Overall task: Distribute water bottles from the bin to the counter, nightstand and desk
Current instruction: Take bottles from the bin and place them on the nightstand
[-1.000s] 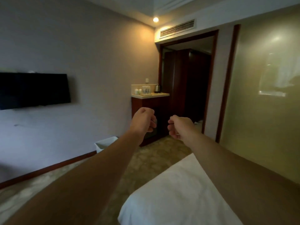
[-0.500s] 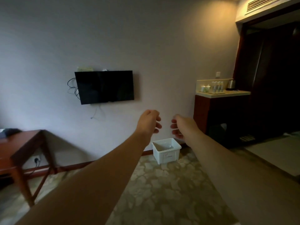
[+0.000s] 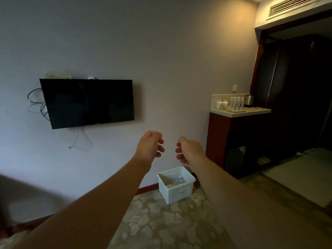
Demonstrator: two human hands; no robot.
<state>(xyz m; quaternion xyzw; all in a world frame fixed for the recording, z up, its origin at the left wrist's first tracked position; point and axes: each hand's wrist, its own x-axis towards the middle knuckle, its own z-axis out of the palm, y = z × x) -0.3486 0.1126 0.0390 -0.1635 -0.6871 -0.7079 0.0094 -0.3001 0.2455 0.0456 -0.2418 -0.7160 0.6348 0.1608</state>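
Note:
A white plastic bin stands on the carpet by the wall, with clear water bottles lying inside. Both my arms reach forward above it. My left hand and my right hand hang in the air with loosely curled fingers and hold nothing. To the right a counter with a pale top carries several upright water bottles on a tray.
A black TV hangs on the wall with loose cables at its left. An electric kettle and white cups sit on the counter. A dark doorway opens at the far right. Patterned carpet covers the floor.
My view has swung left from the doorway and bed toward the TV wall, then closer to the bin. My fists have loosened into relaxed, curled fingers.

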